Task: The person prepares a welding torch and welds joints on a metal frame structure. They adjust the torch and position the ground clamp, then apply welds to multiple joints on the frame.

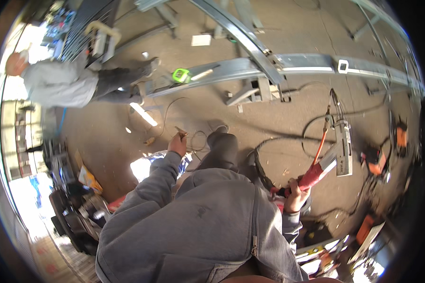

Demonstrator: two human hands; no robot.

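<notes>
Gripping a red tool (316,175) in my right hand (296,195), fingers wrapped round its rear part, on the near side of the long steel beam (311,61), toward the beam's right end — exact kind of tool unclear. Left hand (177,145) narrow, pinching a small brown piece (181,133), also near side of the beam, toward its left end; can't tell what it is. Tool looks stiff, probably fairly heavy, not fragile; rear grip seems right, maybe a second hand further along the red body. Brown piece looks light, fingertips should do. Slotted grey metal piece (343,153) between tool and beam, hard edges; can't judge contact. Dark cable (274,138) loops across the floor (198,111) on the beam's near side — likely snag. Roomiest floor for moving: near side of the beam's left half, bounded by a co-worker (61,82) past its left end. Green tape measure (180,75) sits on that end.
</notes>
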